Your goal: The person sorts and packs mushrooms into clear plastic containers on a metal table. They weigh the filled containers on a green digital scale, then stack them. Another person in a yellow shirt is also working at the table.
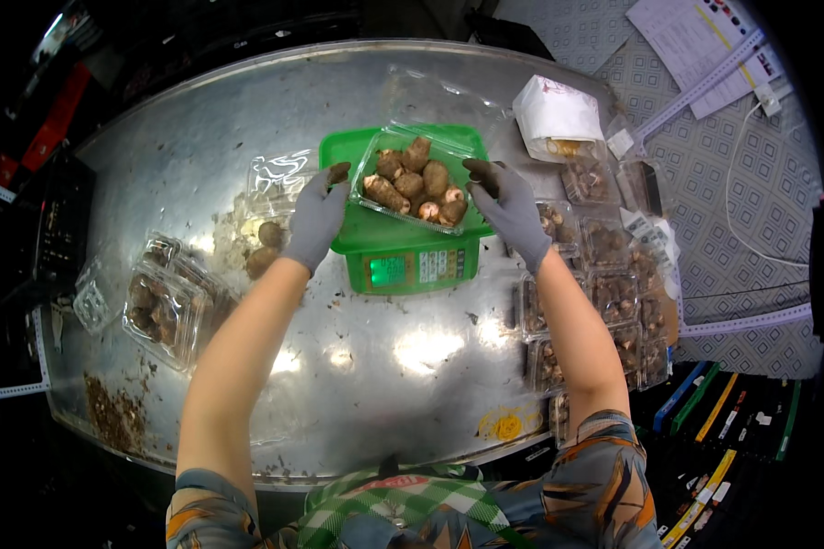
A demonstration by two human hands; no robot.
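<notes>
A clear plastic clamshell box (412, 221) sits tilted at an angle on a green digital scale (412, 267), its clear lid (446, 103) swung back behind it. Several brown taro corms (408, 184) fill the box. My left hand (319, 216), in a grey glove with soiled fingertips, is just beside the box's left edge, fingers apart. On the other side my right hand (511, 209), gloved the same way, hovers by the right edge with thumb and fingers spread. Neither hand appears to grip the box. Below the pan the scale's display (388, 271) glows green.
Filled clamshell boxes (614, 298) crowd the metal table's (371, 405) right side; more filled boxes (168, 316) stand at left. Loose corms (264, 250) lie near my left forearm. A white paper bag (558, 117) stands back right, yellow rubber bands (508, 425) near the front edge.
</notes>
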